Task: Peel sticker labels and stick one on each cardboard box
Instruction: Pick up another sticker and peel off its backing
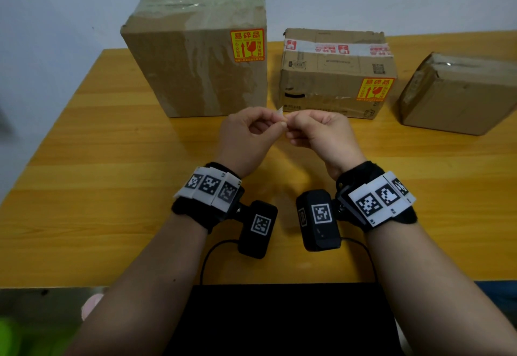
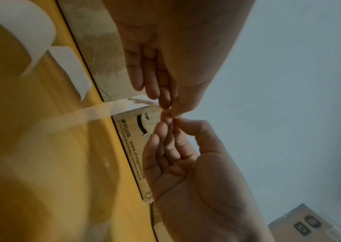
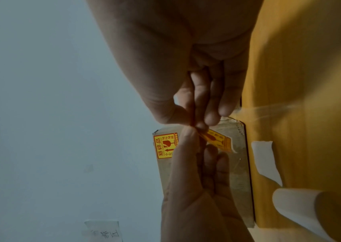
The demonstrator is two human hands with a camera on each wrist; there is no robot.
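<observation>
Both hands, left (image 1: 247, 131) and right (image 1: 319, 129), pinch our sticker (image 3: 217, 140) above mid-bench; thin and floppy, we grip its corner.

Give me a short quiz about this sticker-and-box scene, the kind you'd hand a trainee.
1. True or false: all three cardboard boxes on the wooden table already carry a yellow fragile sticker.
2. Which box has no sticker showing? A) tall box B) middle box C) right box
3. Fill in: the left hand and right hand together pinch a yellow ______ in front of the boxes.

Key: 1 false, only the tall box and the middle box show one; 2 C; 3 sticker, which the right wrist view shows in its printed colours, still with its pale backing.
</observation>
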